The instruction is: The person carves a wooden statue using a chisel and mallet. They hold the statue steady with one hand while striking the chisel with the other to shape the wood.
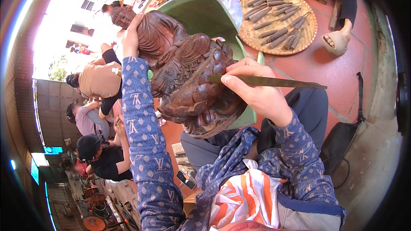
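Observation:
A dark brown carved wooden Buddha statue (pixel 184 66) lies tilted in front of me, its head at the far left and its rounded, petal-like base toward me. My left hand (pixel 129 38) grips it by the neck and shoulder; part of the fingers is hidden behind the wood. In my right hand (pixel 263 96) is a long, flat metal file (pixel 282 81), pinched between thumb and fingers. Its left end touches or lies just over the carved base; the other end points right. Behind and under the statue is a green plastic chair (pixel 201 6).
A round woven tray (pixel 310 25) with several wooden-handled carving tools (pixel 274 34) rests on the red tiled floor (pixel 295 66). A sandalled foot (pixel 338 40) is at the right, above a black bag (pixel 342 141). Several people sit at the left; a phone (pixel 186 179) lies below the statue.

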The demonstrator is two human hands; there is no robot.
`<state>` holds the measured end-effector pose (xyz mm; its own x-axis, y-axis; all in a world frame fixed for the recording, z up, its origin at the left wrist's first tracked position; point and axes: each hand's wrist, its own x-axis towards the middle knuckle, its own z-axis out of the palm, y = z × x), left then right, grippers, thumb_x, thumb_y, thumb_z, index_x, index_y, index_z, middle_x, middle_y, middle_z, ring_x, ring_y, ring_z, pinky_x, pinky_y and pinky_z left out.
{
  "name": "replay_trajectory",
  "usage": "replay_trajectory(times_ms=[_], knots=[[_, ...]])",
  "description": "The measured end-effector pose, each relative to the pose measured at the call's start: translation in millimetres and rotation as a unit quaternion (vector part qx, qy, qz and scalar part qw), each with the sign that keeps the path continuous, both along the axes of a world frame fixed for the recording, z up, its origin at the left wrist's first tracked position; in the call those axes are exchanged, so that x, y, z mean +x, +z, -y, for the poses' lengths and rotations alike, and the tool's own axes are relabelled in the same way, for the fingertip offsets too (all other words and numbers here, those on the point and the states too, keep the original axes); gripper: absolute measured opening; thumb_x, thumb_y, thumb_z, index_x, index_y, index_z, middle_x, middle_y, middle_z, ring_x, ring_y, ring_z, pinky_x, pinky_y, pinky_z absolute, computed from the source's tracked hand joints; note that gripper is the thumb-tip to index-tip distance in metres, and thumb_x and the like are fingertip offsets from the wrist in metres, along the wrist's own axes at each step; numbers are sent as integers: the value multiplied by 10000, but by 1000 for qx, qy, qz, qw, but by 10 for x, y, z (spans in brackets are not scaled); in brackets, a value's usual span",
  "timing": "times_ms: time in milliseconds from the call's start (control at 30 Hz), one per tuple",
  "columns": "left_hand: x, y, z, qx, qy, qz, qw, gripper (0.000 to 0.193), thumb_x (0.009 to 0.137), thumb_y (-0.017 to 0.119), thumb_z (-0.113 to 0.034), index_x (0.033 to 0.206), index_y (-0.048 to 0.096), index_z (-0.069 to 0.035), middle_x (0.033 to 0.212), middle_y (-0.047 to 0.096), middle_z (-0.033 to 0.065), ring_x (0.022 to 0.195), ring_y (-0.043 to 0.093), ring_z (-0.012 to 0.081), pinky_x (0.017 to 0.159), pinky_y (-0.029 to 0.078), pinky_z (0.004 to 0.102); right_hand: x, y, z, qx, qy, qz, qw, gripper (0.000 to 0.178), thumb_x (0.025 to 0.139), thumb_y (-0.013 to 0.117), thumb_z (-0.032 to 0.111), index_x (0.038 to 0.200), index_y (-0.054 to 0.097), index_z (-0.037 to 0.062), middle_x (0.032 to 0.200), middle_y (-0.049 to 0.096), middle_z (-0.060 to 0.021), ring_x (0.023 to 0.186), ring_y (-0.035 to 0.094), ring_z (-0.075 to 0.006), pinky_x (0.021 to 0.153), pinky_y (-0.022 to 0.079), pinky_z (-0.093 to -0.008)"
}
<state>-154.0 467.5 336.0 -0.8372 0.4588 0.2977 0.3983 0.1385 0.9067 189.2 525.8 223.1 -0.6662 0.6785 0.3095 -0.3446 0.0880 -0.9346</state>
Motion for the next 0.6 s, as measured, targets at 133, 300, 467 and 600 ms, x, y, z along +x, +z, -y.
replay_trajectory(times_ms=[133,300,467,600], knots=[[47,37,93,1,4,3,1000,462,773,777,-266,973,659,134,904,717,176,730,713,228,710,575,327,-28,-4,-26,-27,37,1,999,218,868,709,188,900,714,-28,872,689,-109,809,639,-167,732,496,-309],[177,-4,-53,9,-22,1,1000,456,774,776,-268,962,657,130,887,719,172,714,714,231,705,579,332,22,-23,-226,-5,57,-20,998,189,877,696,147,906,702,-39,882,694,-94,828,638,-152,765,503,-296],[53,-2,-44,16,-40,15,999,438,772,779,-254,946,658,130,890,716,179,705,714,232,698,581,327,-39,27,-471,117,110,-51,986,177,870,699,127,906,691,-46,983,713,-111,919,665,-201,833,513,-325],[43,7,17,23,-28,16,999,440,769,782,-257,946,663,128,882,718,176,689,713,230,682,581,321,-46,146,-509,163,143,-31,976,165,861,708,142,904,703,-17,1001,705,-133,970,657,-230,866,504,-338]])
